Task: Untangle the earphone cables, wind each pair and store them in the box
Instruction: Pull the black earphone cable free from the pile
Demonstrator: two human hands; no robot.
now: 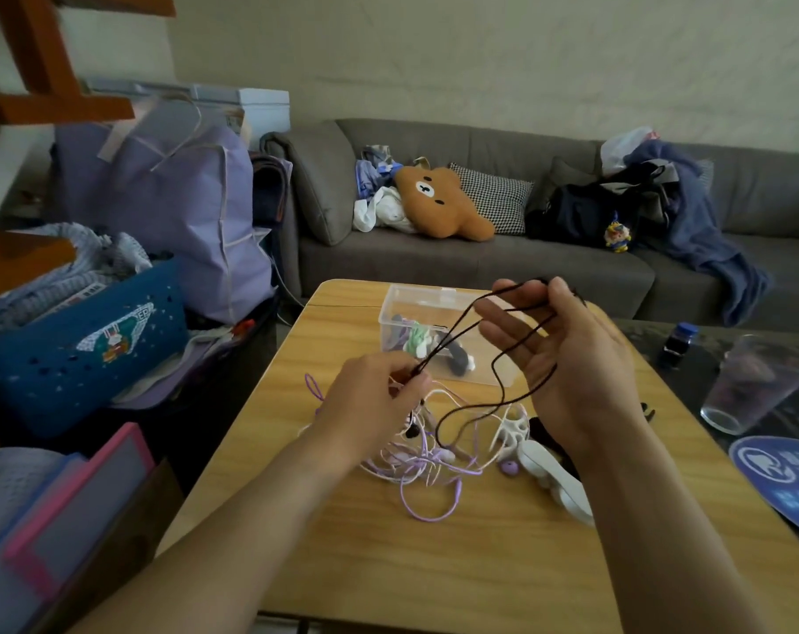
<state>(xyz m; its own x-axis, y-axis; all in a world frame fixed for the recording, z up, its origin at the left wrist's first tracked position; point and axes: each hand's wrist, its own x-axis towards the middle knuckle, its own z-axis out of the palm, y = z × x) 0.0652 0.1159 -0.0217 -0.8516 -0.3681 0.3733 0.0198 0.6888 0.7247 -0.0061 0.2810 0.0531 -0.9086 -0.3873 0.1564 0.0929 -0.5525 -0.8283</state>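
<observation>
over table (388,565): black cable (503,334) stretched diagonally between hands

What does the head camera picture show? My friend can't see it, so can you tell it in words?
Two hands hold a black earphone cable above a wooden table: the left hand pinches one end, the right hand has it looped over its fingers. Below lies a tangle of purple and white cables, beside a clear plastic box holding wound earphones.
</observation>
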